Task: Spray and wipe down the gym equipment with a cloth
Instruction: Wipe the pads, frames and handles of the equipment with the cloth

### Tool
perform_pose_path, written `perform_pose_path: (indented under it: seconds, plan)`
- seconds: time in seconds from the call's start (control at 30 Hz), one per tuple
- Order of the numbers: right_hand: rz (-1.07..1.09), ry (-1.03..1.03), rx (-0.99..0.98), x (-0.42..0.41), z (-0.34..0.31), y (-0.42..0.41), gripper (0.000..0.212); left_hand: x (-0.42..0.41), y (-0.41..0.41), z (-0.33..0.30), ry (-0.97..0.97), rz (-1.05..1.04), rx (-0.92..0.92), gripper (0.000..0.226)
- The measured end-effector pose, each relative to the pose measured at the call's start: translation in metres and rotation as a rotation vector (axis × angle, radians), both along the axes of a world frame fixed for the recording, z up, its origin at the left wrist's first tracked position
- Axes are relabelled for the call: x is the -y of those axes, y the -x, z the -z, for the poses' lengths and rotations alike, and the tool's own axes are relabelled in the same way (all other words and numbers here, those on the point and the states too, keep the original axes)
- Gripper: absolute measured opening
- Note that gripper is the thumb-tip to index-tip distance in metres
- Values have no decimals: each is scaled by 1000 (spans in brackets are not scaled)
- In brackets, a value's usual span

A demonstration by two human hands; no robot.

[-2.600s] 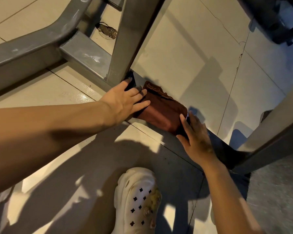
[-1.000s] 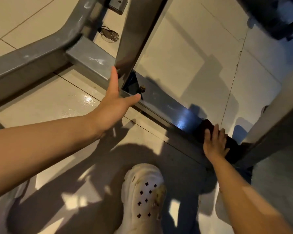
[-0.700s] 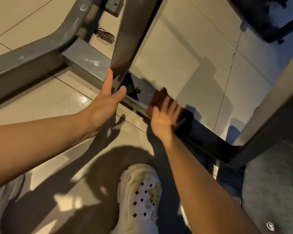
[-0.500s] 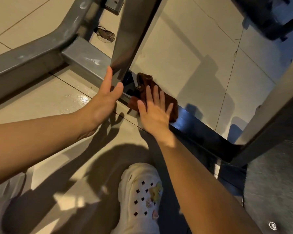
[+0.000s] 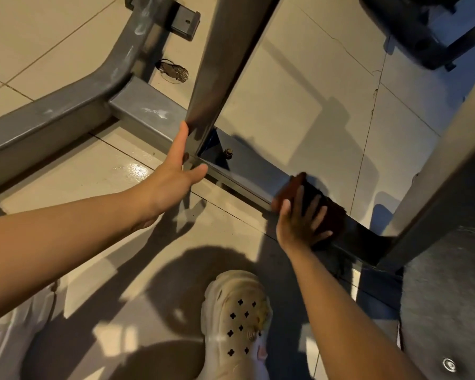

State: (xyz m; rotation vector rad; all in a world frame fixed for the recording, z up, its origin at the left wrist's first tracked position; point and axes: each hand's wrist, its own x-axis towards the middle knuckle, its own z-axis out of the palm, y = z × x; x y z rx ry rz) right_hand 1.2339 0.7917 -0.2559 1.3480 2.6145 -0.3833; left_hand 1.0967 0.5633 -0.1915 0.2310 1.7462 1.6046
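A grey steel gym frame lies low on the tiled floor, with a base bar [image 5: 247,171] running from upper left to lower right. A dark brown cloth [image 5: 329,212] lies on that bar in shadow. My right hand [image 5: 302,218] presses flat on the cloth with fingers spread. My left hand [image 5: 176,171] rests open against the foot of the slanted upright post [image 5: 220,64], fingers straight, holding nothing. No spray bottle is in view.
A second slanted post [image 5: 433,193] rises at the right above a grey rubber mat [image 5: 450,311]. A bolt [image 5: 228,152] sticks up from the bar near the left post. My white clog [image 5: 236,319] stands just below the bar. A dark machine part [image 5: 412,26] sits top right.
My right hand has slid the cloth along the bar from near the left post toward the lower right. My left hand has stayed at the post's foot.
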Motion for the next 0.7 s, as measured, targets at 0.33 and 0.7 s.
perform_pose_path:
  seconds: [0.33, 0.7]
  plan:
    - [-529, -70, 39, 49, -7, 68, 63, -9, 3, 2, 46, 38, -17, 104]
    - [-54, -164, 39, -57, -1, -77, 65, 0, 7, -3, 57, 68, 17, 102]
